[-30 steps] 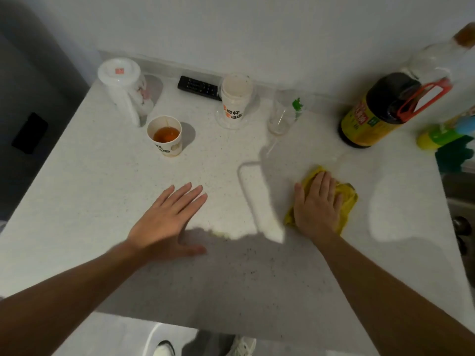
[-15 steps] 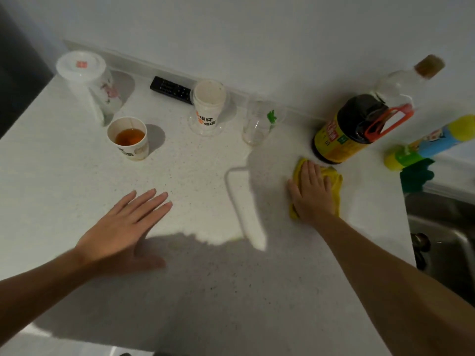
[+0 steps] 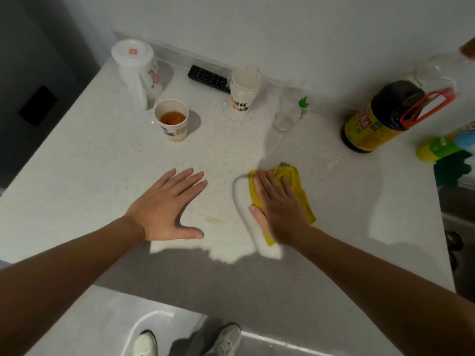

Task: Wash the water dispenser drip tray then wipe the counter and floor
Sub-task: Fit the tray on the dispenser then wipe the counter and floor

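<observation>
A yellow cloth (image 3: 295, 179) lies flat on the white speckled counter (image 3: 90, 170), near its middle. My right hand (image 3: 279, 206) presses down on the cloth with fingers flat and together, covering most of it. My left hand (image 3: 167, 205) rests palm down on the bare counter to the left of the cloth, fingers spread, holding nothing. A small yellowish smear (image 3: 214, 220) sits on the counter between the two hands. The drip tray is not in view.
Along the back stand a white lidded jug (image 3: 136, 70), a paper cup of brown liquid (image 3: 171, 120), a black remote (image 3: 208, 78), a plastic cup (image 3: 244, 92), a glass (image 3: 288, 111) and a dark sauce bottle (image 3: 380, 116). A sink (image 3: 457, 227) lies right; floor and shoes (image 3: 226, 340) below.
My right hand has dragged the cloth back from near the sauce bottle toward the counter's middle and front. My left hand stays flat on the counter. The view has tilted down.
</observation>
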`<state>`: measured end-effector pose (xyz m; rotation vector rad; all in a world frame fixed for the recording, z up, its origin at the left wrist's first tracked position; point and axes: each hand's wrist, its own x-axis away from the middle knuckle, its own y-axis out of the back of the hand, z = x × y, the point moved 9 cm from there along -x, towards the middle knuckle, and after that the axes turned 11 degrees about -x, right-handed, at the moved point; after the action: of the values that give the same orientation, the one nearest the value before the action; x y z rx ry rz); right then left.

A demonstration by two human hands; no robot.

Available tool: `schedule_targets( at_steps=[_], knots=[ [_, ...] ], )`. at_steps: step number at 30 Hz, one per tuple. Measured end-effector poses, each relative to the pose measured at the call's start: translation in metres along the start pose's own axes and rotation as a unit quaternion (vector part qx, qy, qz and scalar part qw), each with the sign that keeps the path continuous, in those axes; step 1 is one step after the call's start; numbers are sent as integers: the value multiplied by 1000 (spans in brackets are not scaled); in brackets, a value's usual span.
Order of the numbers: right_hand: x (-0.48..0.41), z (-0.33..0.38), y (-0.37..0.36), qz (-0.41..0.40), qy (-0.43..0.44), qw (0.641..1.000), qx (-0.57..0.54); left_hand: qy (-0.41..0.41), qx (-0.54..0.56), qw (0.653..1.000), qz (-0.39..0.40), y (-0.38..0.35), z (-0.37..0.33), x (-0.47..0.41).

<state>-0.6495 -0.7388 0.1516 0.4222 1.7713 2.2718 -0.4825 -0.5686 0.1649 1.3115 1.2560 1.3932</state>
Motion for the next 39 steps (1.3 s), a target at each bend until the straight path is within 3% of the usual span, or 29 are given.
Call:
schedule_targets(
  at_steps=[5, 9, 13, 17, 20, 23, 26, 29, 31, 36, 39],
  knots=[
    [8, 38, -2, -5, -41, 999, -9, 13, 39, 998, -40, 12, 0, 11],
    [15, 62, -2, -47, -92, 994, -18, 16, 8, 999, -33, 9, 7, 38],
    [19, 95, -6, -109, -177, 976, -60, 63, -31, 997, -19, -6, 54, 97],
    [11, 117, -14, -121, -224, 964, -76, 92, -34, 995, -15, -16, 83, 129],
    [-2, 135, -16, -110, -149, 981, -63, 91, -26, 995, -15, -22, 87, 129],
    [-23, 159, -17, -53, 36, 997, -47, 90, -23, 995, -22, -25, 89, 129],
    [-29, 163, -15, 10, 170, 985, -15, 89, -28, 995, -25, -25, 90, 128],
    [-18, 154, -15, 66, 238, 969, 6, 87, -28, 995, -31, -23, 89, 129],
    [-6, 142, -15, 101, 231, 968, 18, 85, -29, 995, -36, -22, 90, 129],
    [42, 95, -18, 161, 82, 983, -35, 82, -28, 996, -37, -21, 90, 129],
    [90, 84, -14, 173, 54, 981, -67, 82, -26, 996, -38, -20, 89, 129]
  ],
)
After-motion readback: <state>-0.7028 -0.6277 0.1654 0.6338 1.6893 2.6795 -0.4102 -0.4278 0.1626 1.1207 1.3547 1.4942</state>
